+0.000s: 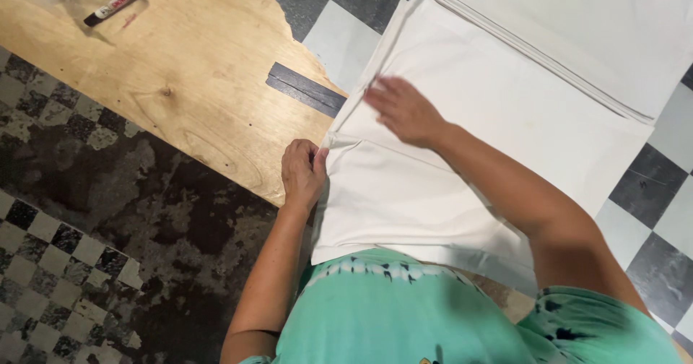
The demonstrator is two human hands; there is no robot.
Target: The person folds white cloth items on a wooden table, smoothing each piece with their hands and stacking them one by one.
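Now my left hand (303,170) is pinching the folded corner of the white rectangular cloth (476,140) lying over the pale plywood board (180,68). Meanwhile my right hand (403,109) is pressing flat, fingers spread, on the cloth just beyond.

Counting now: 2 bare hands showing, left hand (303,170) & right hand (404,110). 2 white folded cloth stacks lying, near stack (462,154) & far stack (577,24). 1 pale plywood board (180,68), w/ 1 dark tape strip (306,89) at its right edge. 1 red-and-white marker pen (119,1) near board's top-left corner.
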